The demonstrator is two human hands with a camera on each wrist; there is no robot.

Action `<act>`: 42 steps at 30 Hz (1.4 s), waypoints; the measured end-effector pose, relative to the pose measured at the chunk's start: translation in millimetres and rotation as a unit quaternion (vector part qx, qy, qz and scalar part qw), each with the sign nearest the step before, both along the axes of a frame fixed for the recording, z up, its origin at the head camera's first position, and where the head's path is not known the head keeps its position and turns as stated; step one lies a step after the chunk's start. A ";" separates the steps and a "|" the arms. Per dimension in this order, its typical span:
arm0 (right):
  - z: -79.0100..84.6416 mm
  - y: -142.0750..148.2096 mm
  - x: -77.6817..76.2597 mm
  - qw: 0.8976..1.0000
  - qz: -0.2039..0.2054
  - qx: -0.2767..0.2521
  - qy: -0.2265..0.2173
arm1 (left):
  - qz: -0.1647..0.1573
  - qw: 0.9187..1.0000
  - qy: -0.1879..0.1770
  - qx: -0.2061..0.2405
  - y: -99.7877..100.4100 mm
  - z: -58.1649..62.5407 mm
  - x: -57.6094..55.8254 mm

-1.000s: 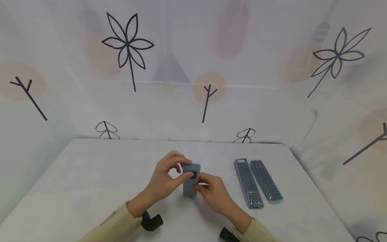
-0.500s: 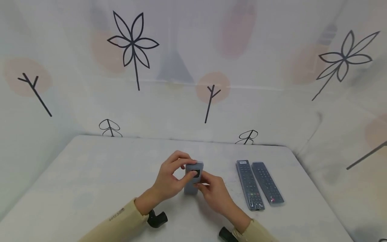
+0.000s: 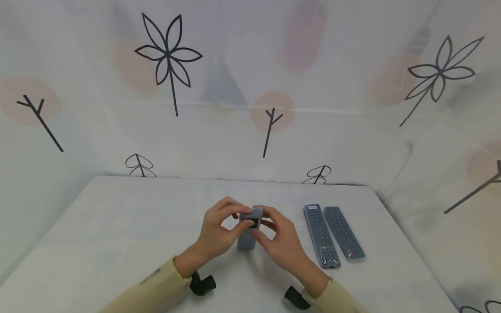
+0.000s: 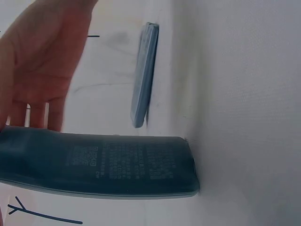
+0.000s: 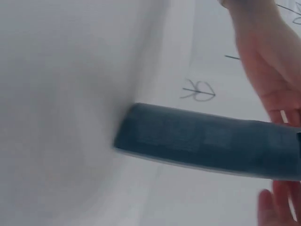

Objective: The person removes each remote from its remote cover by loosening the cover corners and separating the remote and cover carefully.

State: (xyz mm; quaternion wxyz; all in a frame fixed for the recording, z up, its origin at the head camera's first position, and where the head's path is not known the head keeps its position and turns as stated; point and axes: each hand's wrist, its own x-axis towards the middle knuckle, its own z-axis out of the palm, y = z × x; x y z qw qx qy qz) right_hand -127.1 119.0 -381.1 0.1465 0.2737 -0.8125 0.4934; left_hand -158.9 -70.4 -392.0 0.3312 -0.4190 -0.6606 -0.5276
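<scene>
A grey-blue remote control (image 3: 246,241) stands upright on the table, a dark patch near its top end. Its printed back shows as the same remote control (image 4: 127,162) in the left wrist view. My left hand (image 3: 216,229) grips the top end, thumb over the dark patch and a fingertip on the upper edge. Around the right side near the top, my right hand (image 3: 282,241) holds it between thumb and fingers. The right wrist view is blurred, with the left hand (image 5: 268,61) reaching down behind the remote control.
Two more remote controls, a longer one (image 3: 322,237) and a shorter one (image 3: 344,232), lie side by side on the white table (image 3: 129,226) to the right. A patterned cloth wall (image 3: 219,139) rises behind the table's far edge.
My right hand has moved up along the remote control, its fingers now near the top end. The left hand keeps its grip there. Both other remotes stay put.
</scene>
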 end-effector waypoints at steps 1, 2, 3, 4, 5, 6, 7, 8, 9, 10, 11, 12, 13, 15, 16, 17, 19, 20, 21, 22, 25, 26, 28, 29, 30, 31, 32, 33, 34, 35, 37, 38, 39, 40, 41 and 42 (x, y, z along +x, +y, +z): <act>3.1 0.5 0.4 0.999 0.001 -0.021 0.027 | 0.001 1.000 -0.005 -0.001 -0.1 -0.3 0.3; 6.1 0.7 0.8 0.998 0.003 -0.041 0.054 | 0.002 1.000 -0.011 -0.003 0.0 -0.4 0.7; 8.6 0.9 0.8 0.995 0.002 -0.052 0.081 | 0.005 1.000 -0.015 -0.004 0.0 -0.3 0.9; 10.6 0.8 0.4 0.993 0.002 -0.059 0.103 | 0.008 1.000 -0.020 -0.005 0.1 0.2 1.3; 11.8 0.7 -0.3 0.991 -0.001 -0.064 0.118 | 0.010 1.000 -0.024 -0.004 0.3 1.2 1.8; 12.6 0.5 -1.0 0.989 -0.005 -0.067 0.130 | 0.013 1.000 -0.027 -0.004 0.7 2.9 2.3; 12.6 0.3 -1.9 0.988 -0.010 -0.069 0.138 | 0.014 0.999 -0.033 -0.005 1.0 5.0 3.2; 12.1 -0.1 -2.9 0.987 -0.013 -0.071 0.144 | 0.012 0.999 -0.037 -0.004 1.3 8.6 5.2; 11.2 -0.5 -3.9 0.986 -0.012 -0.076 0.147 | 0.011 0.999 -0.043 -0.005 1.5 12.1 6.8; 10.1 -1.2 -4.5 0.985 -0.010 -0.085 0.149 | 0.008 0.999 -0.050 -0.006 1.5 15.1 8.5; 8.6 -1.9 -5.2 0.984 -0.008 -0.092 0.154 | 0.005 0.998 -0.057 -0.006 1.4 17.5 10.1; 7.3 -2.8 -5.7 0.982 -0.007 -0.098 0.164 | 0.002 0.998 -0.060 -0.007 1.0 20.3 12.1; 5.7 -3.8 -6.1 0.980 -0.004 -0.103 0.172 | -0.001 0.998 -0.064 -0.006 0.6 22.2 13.7; 3.2 -5.6 -6.1 0.976 0.002 -0.112 0.187 | 0.000 0.998 -0.068 -0.006 -0.5 18.8 12.6; 2.1 -6.3 -6.0 0.974 0.002 -0.112 0.198 | 0.002 0.998 -0.066 -0.007 -0.9 15.7 11.3; 1.1 -6.9 -6.3 0.971 0.000 -0.114 0.210 | 0.004 0.998 -0.064 -0.007 -1.2 12.5 9.8; -0.1 -7.2 -6.4 0.967 0.000 -0.119 0.226 | 0.008 0.998 -0.061 -0.009 -1.0 5.5 5.8; -0.3 -7.2 -6.7 0.965 -0.002 -0.122 0.232 | 0.012 0.998 -0.061 -0.012 -0.6 1.9 3.6; -0.4 -7.1 -6.9 0.964 -0.005 -0.123 0.237 | 0.012 0.998 -0.058 -0.012 0.1 0.4 2.7; -0.4 -7.0 -7.3 0.963 -0.007 -0.125 0.240 | 0.012 0.998 -0.055 -0.011 0.9 -0.3 2.2; 0.0 -7.2 -7.7 0.964 -0.015 -0.124 0.234 | 0.014 0.999 -0.051 -0.004 3.4 2.5 4.8; 0.2 -7.5 -7.9 0.965 -0.019 -0.123 0.232 | 0.015 0.999 -0.050 -0.001 4.1 6.3 7.7; 0.4 -8.1 -8.7 0.967 -0.024 -0.119 0.226 | 0.020 0.998 -0.054 0.000 5.2 14.8 13.5; 0.5 -8.4 -9.4 0.967 -0.027 -0.118 0.224 | 0.023 0.998 -0.054 0.000 5.4 18.6 15.7; 0.5 -8.6 -10.4 0.968 -0.030 -0.116 0.223 | 0.026 0.998 -0.054 -0.001 5.7 21.7 17.4; 0.4 -8.8 -11.5 0.968 -0.032 -0.114 0.222 | 0.028 0.998 -0.055 -0.002 6.0 24.7 18.5; 0.2 -8.8 -12.8 0.968 -0.034 -0.112 0.222 | 0.031 0.998 -0.057 -0.003 6.3 27.3 19.5; 0.0 -8.8 -14.0 0.968 -0.035 -0.110 0.222 | 0.034 0.998 -0.061 -0.005 6.4 25.0 17.2; -0.1 -8.9 -15.1 0.968 -0.036 -0.108 0.222 | 0.036 0.997 -0.063 -0.005 6.7 25.7 17.0; -0.1 -9.0 -15.9 0.969 -0.037 -0.105 0.221 | 0.037 0.997 -0.065 -0.005 6.9 25.5 16.3; 0.2 -9.6 -16.7 0.970 -0.041 -0.101 0.219 | 0.039 0.996 -0.075 -0.005 7.2 23.3 14.2; 0.4 -9.9 -16.8 0.970 -0.042 -0.099 0.218 | 0.039 0.996 -0.079 -0.004 7.1 21.1 12.5; 0.5 -10.2 -16.8 0.970 -0.044 -0.099 0.217 | 0.038 0.996 -0.082 -0.003 6.8 18.3 10.4; 0.5 -10.5 -16.9 0.970 -0.047 -0.097 0.218 | 0.036 0.996 -0.082 -0.001 6.6 18.1 9.7; 0.4 -10.8 -16.9 0.970 -0.049 -0.096 0.216 | 0.035 0.996 -0.083 0.000 6.1 14.4 6.7; 0.4 -11.0 -17.0 0.971 -0.050 -0.097 0.214 | 0.035 0.996 -0.083 0.001 5.6 11.2 4.1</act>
